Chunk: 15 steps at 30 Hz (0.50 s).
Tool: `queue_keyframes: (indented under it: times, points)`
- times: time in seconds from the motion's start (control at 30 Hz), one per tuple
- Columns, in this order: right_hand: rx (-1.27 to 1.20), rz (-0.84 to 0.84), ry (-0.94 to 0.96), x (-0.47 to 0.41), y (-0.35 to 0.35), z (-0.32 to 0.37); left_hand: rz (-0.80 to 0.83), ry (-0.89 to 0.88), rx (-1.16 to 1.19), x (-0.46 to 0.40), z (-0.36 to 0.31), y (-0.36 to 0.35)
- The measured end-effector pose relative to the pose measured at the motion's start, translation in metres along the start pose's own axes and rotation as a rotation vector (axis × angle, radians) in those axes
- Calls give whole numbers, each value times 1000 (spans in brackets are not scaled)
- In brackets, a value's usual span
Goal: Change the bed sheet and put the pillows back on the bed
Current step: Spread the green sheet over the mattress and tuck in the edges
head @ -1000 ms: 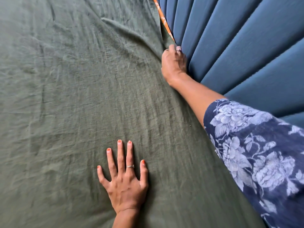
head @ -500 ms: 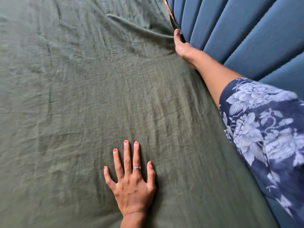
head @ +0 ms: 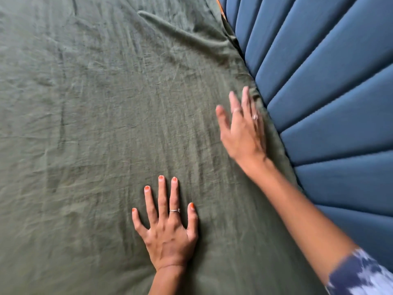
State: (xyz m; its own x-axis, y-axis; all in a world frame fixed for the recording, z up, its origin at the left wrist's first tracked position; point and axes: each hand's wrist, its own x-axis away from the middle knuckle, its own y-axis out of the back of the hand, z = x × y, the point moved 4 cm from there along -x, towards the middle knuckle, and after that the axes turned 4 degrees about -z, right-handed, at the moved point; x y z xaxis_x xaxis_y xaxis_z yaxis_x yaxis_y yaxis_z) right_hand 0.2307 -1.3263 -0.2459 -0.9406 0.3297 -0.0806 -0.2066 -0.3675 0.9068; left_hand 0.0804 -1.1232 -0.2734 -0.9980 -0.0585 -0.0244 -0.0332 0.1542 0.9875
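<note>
A wrinkled dark green bed sheet covers the mattress and fills most of the view. My left hand lies flat on it at the lower middle, fingers spread and straight. My right hand is blurred, fingers straight, over the sheet's edge beside the headboard; it holds nothing. A raised fold of sheet runs toward the headboard at the top. No pillows are in view.
A padded blue headboard with vertical channels borders the sheet along the right. A thin strip of orange patterned fabric shows between sheet and headboard at the top.
My right hand has come out of the gap by the headboard and moved back toward me, with its fingers straight over the sheet. My left hand has stayed flat in place.
</note>
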Motion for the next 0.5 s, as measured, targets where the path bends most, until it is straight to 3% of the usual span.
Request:
queue_keyframes:
  times: [0.07,0.13,0.37,0.5]
  points:
    - [140,133,55,30,-5,-21,12,-1,-4,0,1,-1]
    - [163,154,92,30,-5,-35,25,2,-5,-1,1,-1]
    - [-125,237,62,18,1,-43,24,9,18,-1,0,5]
    - [-77,240,104,35,15,-47,59,15,38,3,0,9]
